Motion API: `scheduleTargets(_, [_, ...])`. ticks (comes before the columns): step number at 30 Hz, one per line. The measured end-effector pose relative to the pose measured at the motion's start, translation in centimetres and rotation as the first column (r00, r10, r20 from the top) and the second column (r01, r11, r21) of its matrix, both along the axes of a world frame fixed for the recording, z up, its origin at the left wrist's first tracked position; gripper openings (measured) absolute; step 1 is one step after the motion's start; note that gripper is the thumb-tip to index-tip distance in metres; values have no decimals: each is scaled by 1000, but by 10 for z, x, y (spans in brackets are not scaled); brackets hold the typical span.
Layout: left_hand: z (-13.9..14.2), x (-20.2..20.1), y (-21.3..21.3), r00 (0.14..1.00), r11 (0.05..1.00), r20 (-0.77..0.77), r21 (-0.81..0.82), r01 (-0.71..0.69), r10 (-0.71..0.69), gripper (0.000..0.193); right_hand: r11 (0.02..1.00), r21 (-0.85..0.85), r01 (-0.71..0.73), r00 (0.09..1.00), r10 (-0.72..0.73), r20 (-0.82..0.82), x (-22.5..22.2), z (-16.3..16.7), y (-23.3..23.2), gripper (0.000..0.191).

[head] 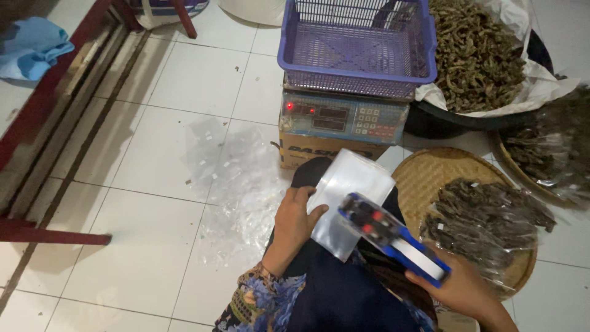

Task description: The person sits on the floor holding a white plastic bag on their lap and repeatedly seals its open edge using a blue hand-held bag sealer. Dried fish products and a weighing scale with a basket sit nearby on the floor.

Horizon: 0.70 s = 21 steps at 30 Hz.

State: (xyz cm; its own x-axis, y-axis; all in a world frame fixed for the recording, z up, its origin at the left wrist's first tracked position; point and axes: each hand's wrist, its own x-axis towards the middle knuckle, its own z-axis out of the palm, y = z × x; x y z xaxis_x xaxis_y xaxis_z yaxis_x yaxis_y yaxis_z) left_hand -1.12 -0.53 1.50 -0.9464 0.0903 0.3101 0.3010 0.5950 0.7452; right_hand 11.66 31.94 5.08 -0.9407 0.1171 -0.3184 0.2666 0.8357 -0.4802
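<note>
My left hand [295,222] holds a clear plastic bag [347,197] flat against my dark-clad lap, thumb on the bag's left edge. My right hand [458,286] grips a blue and white label gun [393,237], its head with red knobs pressed onto the lower part of the bag. Both hands are at the bottom centre of the head view.
A digital scale [344,117] on a cardboard box carries a purple basket [356,46]. Clear bags [236,184] lie scattered on the white tiled floor at left. A woven tray [424,175] holds packed dried goods; a lined tub [476,52] of dried pieces stands behind.
</note>
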Motion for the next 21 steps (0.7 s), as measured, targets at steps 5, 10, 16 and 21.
scheduleTargets(5, [-5,0,-1,994,999,104,24,-36,33,43,943,319,-97,942,-17,335,-37,34,-32,78])
scheduleTargets(10, [-8,-2,-3,987,998,152,26,-51,46,39,941,327,-84,925,-48,376,-23,35,7,81])
scheduleTargets(16, [-11,-3,-4,973,991,226,115,-74,46,32,967,199,159,860,-235,453,41,-24,101,74])
scheduleTargets(21, [-29,-7,-4,935,958,354,266,-109,8,22,900,-202,387,922,-373,104,76,-72,136,85])
